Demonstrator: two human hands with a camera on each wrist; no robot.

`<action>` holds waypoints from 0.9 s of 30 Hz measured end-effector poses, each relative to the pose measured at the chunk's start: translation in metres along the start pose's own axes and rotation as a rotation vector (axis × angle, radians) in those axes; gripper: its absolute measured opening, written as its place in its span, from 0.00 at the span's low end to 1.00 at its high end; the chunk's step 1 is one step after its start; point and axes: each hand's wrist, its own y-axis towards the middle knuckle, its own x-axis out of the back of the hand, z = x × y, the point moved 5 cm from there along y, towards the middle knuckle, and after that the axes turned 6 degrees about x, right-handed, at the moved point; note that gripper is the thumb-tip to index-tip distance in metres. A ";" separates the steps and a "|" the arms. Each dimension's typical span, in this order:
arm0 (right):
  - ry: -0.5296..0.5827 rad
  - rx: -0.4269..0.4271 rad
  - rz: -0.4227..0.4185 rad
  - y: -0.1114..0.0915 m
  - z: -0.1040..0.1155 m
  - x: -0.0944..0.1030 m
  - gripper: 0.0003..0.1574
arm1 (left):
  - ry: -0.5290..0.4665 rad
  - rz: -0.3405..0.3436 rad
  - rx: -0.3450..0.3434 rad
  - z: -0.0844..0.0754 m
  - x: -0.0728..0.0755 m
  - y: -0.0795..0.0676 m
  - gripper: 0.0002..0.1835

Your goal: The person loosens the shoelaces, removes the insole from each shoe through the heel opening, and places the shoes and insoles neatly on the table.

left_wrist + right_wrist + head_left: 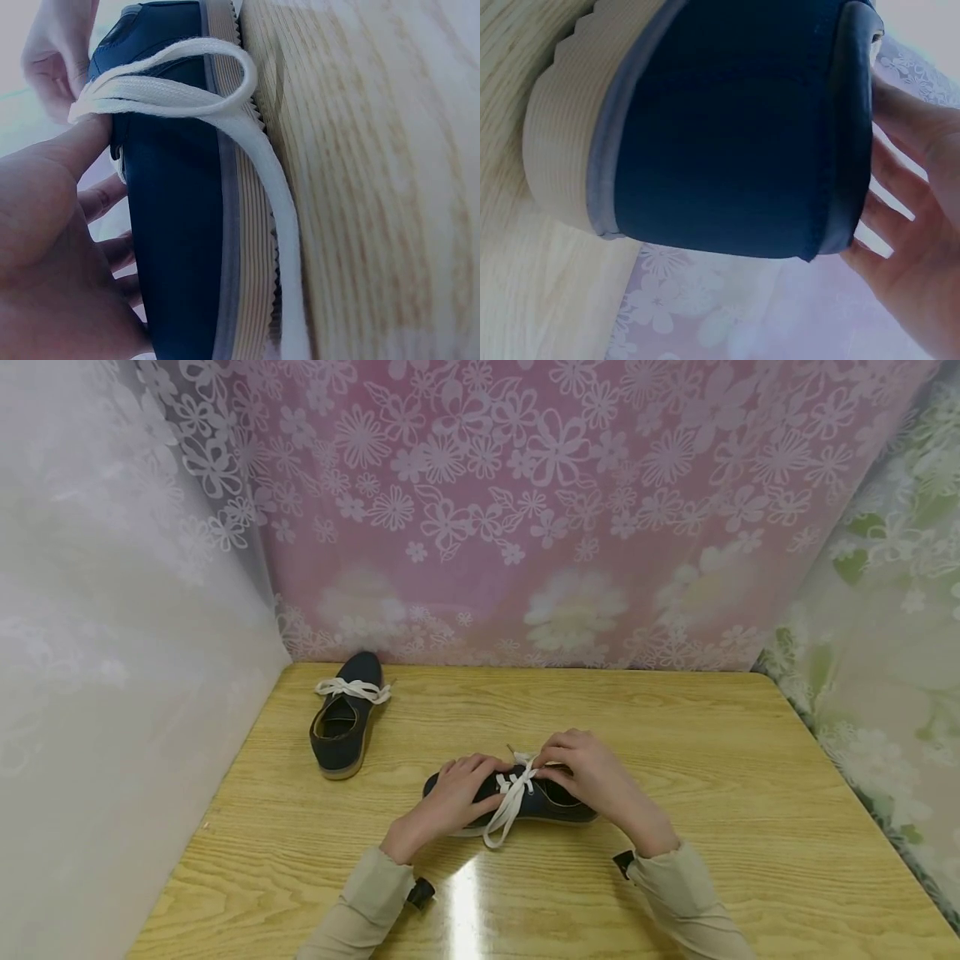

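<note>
A dark navy shoe [558,810] with a pale sole lies sideways on the table, toe to the left. Its white shoelace [513,802] is drawn into a loop that hangs over the near side; a loose end runs down past the sole in the left wrist view. My left hand [453,797] reaches over the toe half, thumb and fingers pinching the lace near the knot. From the heel side my right hand [592,772] pinches the lace at the knot above the shoe opening. In the right wrist view the heel [720,150] hides those fingertips.
A matching navy shoe [341,750], its white lace tied in a bow [352,689], stands at the back left of the wooden table [712,760]. Flowered curtains [480,527] hang behind the table and along both sides. Dark wrist devices [422,893] show at both cuffs.
</note>
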 end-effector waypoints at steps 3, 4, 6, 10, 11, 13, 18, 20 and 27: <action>-0.023 0.000 -0.059 0.001 0.001 0.003 0.05 | -0.001 0.000 -0.001 0.000 0.000 0.000 0.25; -0.038 -0.001 -0.066 0.001 0.001 0.004 0.05 | -0.002 0.000 0.001 0.000 0.001 0.000 0.25; -0.066 -0.002 -0.065 0.001 0.002 0.004 0.04 | -0.007 0.002 0.002 0.000 0.001 0.000 0.24; -0.105 0.008 -0.063 0.001 0.002 0.004 0.04 | -0.012 0.008 0.003 -0.001 0.002 0.001 0.24; -0.105 0.011 -0.076 0.002 0.002 0.005 0.03 | -0.011 0.010 0.003 -0.001 0.002 0.001 0.25; -0.096 0.017 -0.121 0.002 0.001 0.009 0.04 | -0.005 0.013 0.006 -0.001 0.002 0.001 0.25; -0.083 -0.032 -0.249 0.001 -0.004 0.025 0.04 | 0.012 0.009 0.007 -0.001 0.002 0.001 0.24; -0.087 -0.059 -0.254 0.000 -0.007 0.028 0.04 | 0.012 0.006 0.006 -0.001 0.002 0.001 0.24; -0.045 -0.114 -0.067 -0.004 -0.012 0.022 0.10 | 0.007 0.006 0.008 0.000 0.002 0.001 0.24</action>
